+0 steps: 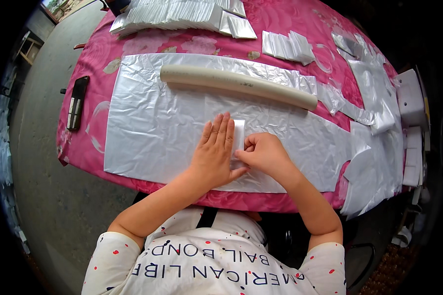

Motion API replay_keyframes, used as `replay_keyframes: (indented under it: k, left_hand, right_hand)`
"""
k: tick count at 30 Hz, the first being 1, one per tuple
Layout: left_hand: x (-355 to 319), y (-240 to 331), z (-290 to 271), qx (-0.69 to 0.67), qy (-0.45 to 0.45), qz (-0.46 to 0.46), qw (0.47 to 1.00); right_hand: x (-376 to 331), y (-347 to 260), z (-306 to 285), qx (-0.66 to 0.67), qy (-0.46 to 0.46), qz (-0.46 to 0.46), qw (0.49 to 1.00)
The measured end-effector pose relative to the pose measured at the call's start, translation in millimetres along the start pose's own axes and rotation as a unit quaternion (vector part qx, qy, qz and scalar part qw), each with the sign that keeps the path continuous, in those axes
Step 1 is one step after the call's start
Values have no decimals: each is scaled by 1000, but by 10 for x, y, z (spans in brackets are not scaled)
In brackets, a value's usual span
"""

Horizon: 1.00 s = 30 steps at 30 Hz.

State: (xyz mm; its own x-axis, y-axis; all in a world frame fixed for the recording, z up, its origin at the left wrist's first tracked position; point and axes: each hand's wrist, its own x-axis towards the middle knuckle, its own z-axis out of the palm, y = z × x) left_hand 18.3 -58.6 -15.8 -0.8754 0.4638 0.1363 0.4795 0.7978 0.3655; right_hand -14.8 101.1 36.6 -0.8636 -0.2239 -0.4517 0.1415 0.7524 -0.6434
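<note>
My left hand (212,150) lies flat, fingers stretched forward and thumb out to the right, pressing on a narrow folded plastic bag (239,129). My right hand (266,155) is closed at the right edge of that folded bag, thumb and fingertips pinching it. Part of the bag is hidden under both hands. Beneath it spreads a wide, wrinkled sheet of whitish translucent plastic (142,123). A long beige plastic pipe (236,87) rests across the far part of the sheet, slanting slightly nearer toward its right end.
A pink flowered cloth (91,64) covers the table. Folded plastic packets stand in a long row (172,18) at the back left and a shorter row (286,46) at the back right. Loose plastic bags (371,169) hang over the right edge. A black oblong object (77,103) lies far left.
</note>
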Motion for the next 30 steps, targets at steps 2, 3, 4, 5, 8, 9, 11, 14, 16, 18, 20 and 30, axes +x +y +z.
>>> replay_keyframes:
  k: [2,3,4,5,8,9,11,14,16,18,20,30]
  left_hand:
    - [0,5,4,-1,3,0,1000]
    - [4,6,-9,0,6,-1,1000]
    - [-1,5,-21,0,9,-2,1000]
    - [-13,1,-33,0,12,-4,1000]
    - [-60,-47,-89,-45,42,13,998]
    - [-120,-71,-141,-95,76,11,992]
    - [-300,-157,-221,-200,138,14,970]
    - [-806,-200,-451,-472,14,-106,875]
    - [-1205,-255,-465,-603,-69,-247,756]
    - [-1494,-238,-542,-619,-117,-386,673]
    - [-1764,-204,-510,-622,-101,-471,617]
    - [-1808,-172,-527,-580,37,-499,643]
  right_hand:
    - [-71,19,33,-26,35,-28,999]
    - [-92,7,-5,-65,32,-23,997]
    - [-117,3,-61,-104,29,-19,994]
    - [-141,-6,-102,-143,26,-14,989]
    - [-171,87,-62,-214,102,-110,965]
    - [-150,48,-44,-211,142,-195,947]
    - [-70,-69,55,-201,220,-351,888]
    - [144,-34,299,-212,183,-373,885]
    - [299,30,489,-209,138,-342,906]
    - [239,-95,672,-204,141,-326,912]
    - [115,-227,918,-190,130,-315,921]
    - [-501,-570,1705,-123,-2,-443,888]
